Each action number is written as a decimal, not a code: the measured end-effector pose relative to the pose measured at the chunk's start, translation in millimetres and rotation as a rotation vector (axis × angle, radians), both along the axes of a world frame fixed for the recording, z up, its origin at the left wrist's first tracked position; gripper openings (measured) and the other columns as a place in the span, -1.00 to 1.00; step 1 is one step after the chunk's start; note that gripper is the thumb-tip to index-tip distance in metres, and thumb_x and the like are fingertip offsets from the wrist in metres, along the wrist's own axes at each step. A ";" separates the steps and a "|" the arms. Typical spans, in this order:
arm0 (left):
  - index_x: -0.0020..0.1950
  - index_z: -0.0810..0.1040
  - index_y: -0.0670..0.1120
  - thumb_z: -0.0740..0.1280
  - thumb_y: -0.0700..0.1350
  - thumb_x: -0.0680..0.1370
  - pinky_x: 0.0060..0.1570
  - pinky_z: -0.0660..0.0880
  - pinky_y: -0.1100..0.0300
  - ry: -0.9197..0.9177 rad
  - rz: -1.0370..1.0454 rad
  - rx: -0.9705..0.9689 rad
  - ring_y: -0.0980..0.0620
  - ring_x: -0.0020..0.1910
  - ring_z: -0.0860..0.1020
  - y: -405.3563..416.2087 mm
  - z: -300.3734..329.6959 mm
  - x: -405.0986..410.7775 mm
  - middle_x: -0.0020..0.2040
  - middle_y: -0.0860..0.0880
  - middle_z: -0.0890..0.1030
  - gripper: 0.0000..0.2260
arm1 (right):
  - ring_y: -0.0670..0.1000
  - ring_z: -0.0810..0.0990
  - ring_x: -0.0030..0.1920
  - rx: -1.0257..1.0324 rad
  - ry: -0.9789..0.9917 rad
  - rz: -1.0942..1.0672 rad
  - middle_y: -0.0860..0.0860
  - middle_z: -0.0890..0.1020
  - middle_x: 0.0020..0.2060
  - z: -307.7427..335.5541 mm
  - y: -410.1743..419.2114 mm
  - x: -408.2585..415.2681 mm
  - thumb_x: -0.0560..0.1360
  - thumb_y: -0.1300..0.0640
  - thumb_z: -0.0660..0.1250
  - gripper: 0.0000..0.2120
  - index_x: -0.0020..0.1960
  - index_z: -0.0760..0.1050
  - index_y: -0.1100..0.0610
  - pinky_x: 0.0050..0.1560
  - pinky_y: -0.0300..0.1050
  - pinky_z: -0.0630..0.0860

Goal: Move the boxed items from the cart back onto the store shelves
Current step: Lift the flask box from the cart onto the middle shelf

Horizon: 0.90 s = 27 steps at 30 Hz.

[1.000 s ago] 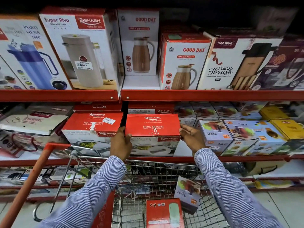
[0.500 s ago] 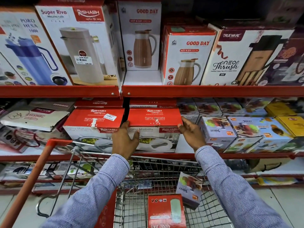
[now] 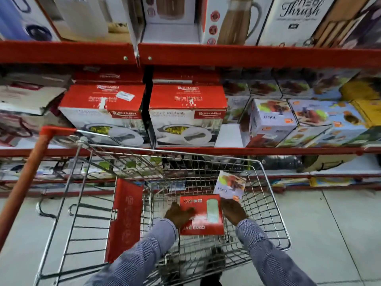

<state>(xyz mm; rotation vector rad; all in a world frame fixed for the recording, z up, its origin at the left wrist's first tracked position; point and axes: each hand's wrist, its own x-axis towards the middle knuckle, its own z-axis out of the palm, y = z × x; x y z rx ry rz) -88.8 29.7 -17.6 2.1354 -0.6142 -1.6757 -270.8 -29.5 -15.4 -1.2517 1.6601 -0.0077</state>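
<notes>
Now off shelf box (image 3: 186,115), hands (both) (image 3: 179,214) in cart (image 3: 270,195)

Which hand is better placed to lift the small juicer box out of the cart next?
Right. The right hand sits just below the juicer box; the left hand lies on the red box.

The wire cart (image 3: 266,195) carries 2 boxes: a flat red box (image 3: 203,215) and a tilted juicer box (image 3: 229,185).
</notes>
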 end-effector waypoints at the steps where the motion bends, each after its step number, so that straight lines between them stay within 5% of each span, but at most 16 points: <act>1: 0.26 0.45 -0.17 0.47 -0.01 0.45 0.20 0.55 -0.02 0.049 -0.014 0.047 -0.12 0.04 0.63 1.5 -3.5 -3.0 0.09 -0.12 0.62 -0.54 | 0.17 0.58 0.18 0.057 -0.025 -0.015 0.15 0.64 0.10 -5.1 4.6 0.9 0.60 0.02 0.15 -0.66 0.18 0.55 0.21 0.28 0.01 0.45; 5: -0.12 0.50 -0.05 0.38 -0.01 0.50 0.18 0.57 0.01 0.006 -0.071 0.078 -0.14 0.05 0.65 5.3 -7.2 -8.9 -0.02 -0.12 0.66 -0.86 | 0.23 0.61 0.13 0.135 -0.065 -0.098 0.21 0.65 0.11 -20.3 13.3 1.3 0.53 -0.05 0.20 -0.85 -0.07 0.47 -0.01 0.28 0.17 0.48; 9: 0.13 0.53 -0.12 0.37 -0.07 0.51 -0.12 0.57 0.14 -0.023 0.017 -0.015 -0.06 -0.10 0.59 8.5 10.7 -3.0 0.00 -0.09 0.60 -0.77 | 0.16 0.65 0.00 0.055 -0.170 -0.111 0.15 0.68 -0.04 -12.9 8.4 -4.5 0.41 -0.06 0.23 -0.65 0.04 0.55 0.16 0.17 0.19 0.56; 11: 0.20 0.51 -0.08 0.40 -0.08 0.50 -0.31 0.49 0.22 -0.003 0.066 -0.081 0.01 -0.19 0.57 9.2 26.5 6.6 0.05 -0.08 0.62 -0.71 | 0.14 0.69 -0.07 -0.007 -0.222 -0.090 0.09 0.73 -0.13 -3.3 4.2 -10.1 0.35 -0.16 0.21 -0.59 -0.07 0.61 0.11 0.12 0.19 0.58; 14: 0.19 0.56 -0.06 0.45 -0.04 0.46 -0.26 0.54 0.18 -0.008 0.108 -0.217 -0.02 -0.14 0.63 9.5 62.3 24.2 0.05 -0.08 0.66 -0.67 | 0.09 0.68 -0.14 -0.153 -0.225 -0.051 -0.01 0.70 -0.29 52.7 3.1 -4.9 0.40 -0.18 0.15 -0.63 -0.26 0.58 0.06 0.06 0.10 0.57; 18: 0.13 0.59 -0.05 0.44 -0.06 0.48 -0.25 0.62 0.20 0.007 0.119 -0.426 0.04 -0.19 0.71 13.6 129.1 39.4 -0.01 -0.04 0.72 -0.76 | -0.15 0.69 -0.18 -0.352 -0.408 -0.121 -0.16 0.70 -0.30 128.3 6.3 2.9 0.53 0.00 0.27 -0.78 -0.12 0.65 0.05 -0.27 -0.36 0.55; 20: 0.12 0.60 -0.08 0.45 -0.05 0.47 -0.30 0.63 0.21 -0.026 0.135 -0.550 0.08 -0.26 0.72 17.4 164.8 44.6 -0.06 -0.05 0.73 -0.74 | -0.10 0.71 -0.17 -0.432 -0.528 -0.135 -0.11 0.75 -0.25 160.1 4.8 4.2 0.53 0.08 0.30 -0.85 -0.08 0.66 0.01 -0.20 -0.28 0.58; 22: 0.12 0.64 -0.06 0.49 0.04 0.41 -0.10 0.67 0.01 -0.079 0.136 -0.686 0.02 -0.16 0.73 20.4 198.9 49.0 -0.06 -0.04 0.75 -0.66 | -0.12 0.71 -0.15 -0.504 -0.605 -0.142 -0.07 0.75 -0.14 192.0 -1.5 8.5 0.51 0.10 0.33 -0.86 0.00 0.65 -0.02 -0.14 -0.23 0.60; 25: 0.03 0.69 0.07 0.51 0.11 0.31 0.04 0.63 -0.13 -0.133 0.190 -0.872 -0.03 -0.07 0.72 18.8 246.6 54.9 -0.06 0.01 0.76 -0.67 | -0.23 0.69 -0.21 -0.601 -0.698 -0.111 -0.03 0.72 -0.09 243.6 -15.5 17.3 0.49 0.13 0.36 -0.80 0.10 0.61 0.04 -0.24 -0.37 0.57; 27: -0.02 0.69 0.14 0.52 0.08 0.32 0.01 0.63 -0.13 -0.169 0.201 -0.982 -0.05 -0.08 0.72 14.4 276.1 57.3 -0.08 -0.01 0.76 -0.75 | -0.08 0.71 -0.10 -0.666 -0.728 -0.102 0.04 0.74 -0.06 271.5 -25.4 24.6 0.48 0.12 0.37 -0.80 0.08 0.65 0.10 -0.12 -0.21 0.63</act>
